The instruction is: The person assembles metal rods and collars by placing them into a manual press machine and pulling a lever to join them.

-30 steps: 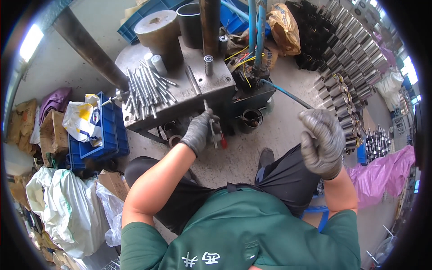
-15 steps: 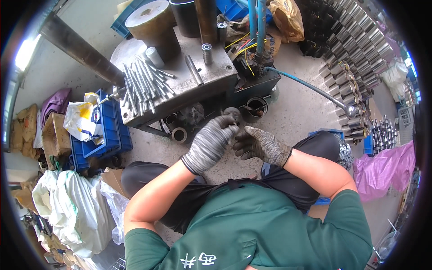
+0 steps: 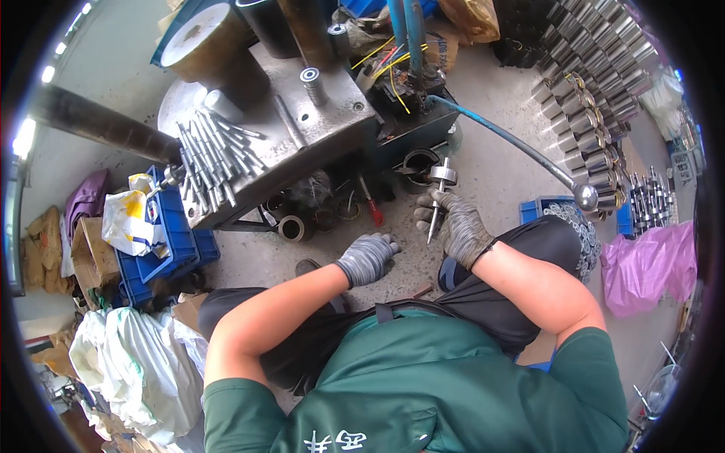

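My right hand [image 3: 462, 228], in a grey work glove, grips a slim metal shaft [image 3: 433, 223]. The shaft stands nearly upright, and a round metal collar, perhaps a bearing [image 3: 443, 176], sits near its upper end. To its left, my gloved left hand [image 3: 367, 260] is apart from the shaft with its fingers curled in. What those fingers hold, if anything, is hidden. Ahead of my hands, a heap of metal shafts [image 3: 214, 155] lies on the steel press table [image 3: 332, 124]. A short stack of bearings [image 3: 313, 86] stands on that table, near a loose metal rod [image 3: 290, 122].
A blue lever [image 3: 506, 134] with a metal ball end reaches out to the right. Blue crates [image 3: 175, 226] stand left, and another blue bin [image 3: 540, 208] with metal rings is beside my right knee. Assembled shafts [image 3: 651, 200] stand farther right. A red-handled tool [image 3: 375, 213] is under the table.
My hands have moved apart: the left came down toward me, while the right now holds the shaft with its collar in plain sight. The view has shifted slightly.
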Tool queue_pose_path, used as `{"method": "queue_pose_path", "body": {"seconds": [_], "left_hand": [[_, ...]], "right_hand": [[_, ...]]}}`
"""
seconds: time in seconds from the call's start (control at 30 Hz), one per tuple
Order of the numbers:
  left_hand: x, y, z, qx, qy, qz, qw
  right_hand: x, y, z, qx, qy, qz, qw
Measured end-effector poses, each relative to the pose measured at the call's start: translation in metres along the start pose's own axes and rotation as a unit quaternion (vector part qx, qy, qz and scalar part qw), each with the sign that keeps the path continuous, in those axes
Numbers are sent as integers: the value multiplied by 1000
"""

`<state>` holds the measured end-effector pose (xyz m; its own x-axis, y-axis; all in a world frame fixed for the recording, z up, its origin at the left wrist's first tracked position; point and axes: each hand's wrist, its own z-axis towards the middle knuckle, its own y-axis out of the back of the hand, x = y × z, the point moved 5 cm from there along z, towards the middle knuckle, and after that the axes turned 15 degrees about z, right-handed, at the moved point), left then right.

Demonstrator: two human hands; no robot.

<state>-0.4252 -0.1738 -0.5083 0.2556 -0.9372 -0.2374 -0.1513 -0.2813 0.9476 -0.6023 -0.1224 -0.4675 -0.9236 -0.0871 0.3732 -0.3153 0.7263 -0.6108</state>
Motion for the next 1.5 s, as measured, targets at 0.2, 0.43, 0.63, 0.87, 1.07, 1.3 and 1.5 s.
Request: {"method": "queue_pose_path", "body": {"seconds": [0.2, 0.43, 0.63, 0.87, 1.07, 1.3, 1.5], "left_hand": [[56, -116, 78, 134, 19, 145, 980], [157, -293, 161, 29, 283, 130, 950], [125, -240, 193, 43, 274, 210, 937], [107, -120, 115, -117, 349, -265, 891], [85, -14, 44, -210, 347, -629, 664], [38, 97, -17, -317, 170, -788, 500], [9, 112, -21, -418, 104, -737, 521]], "right_hand": [[0, 4, -1, -50, 14, 4, 999], [-4, -1, 7, -48, 0, -40, 998], [10, 24, 5, -70, 15, -22, 997], [13, 6, -3, -27, -21, 8, 999], [6, -13, -19, 59, -115, 43, 991], [-10, -47, -37, 182, -107, -23, 977], [-11, -60, -30, 195, 101, -190, 957]]}}
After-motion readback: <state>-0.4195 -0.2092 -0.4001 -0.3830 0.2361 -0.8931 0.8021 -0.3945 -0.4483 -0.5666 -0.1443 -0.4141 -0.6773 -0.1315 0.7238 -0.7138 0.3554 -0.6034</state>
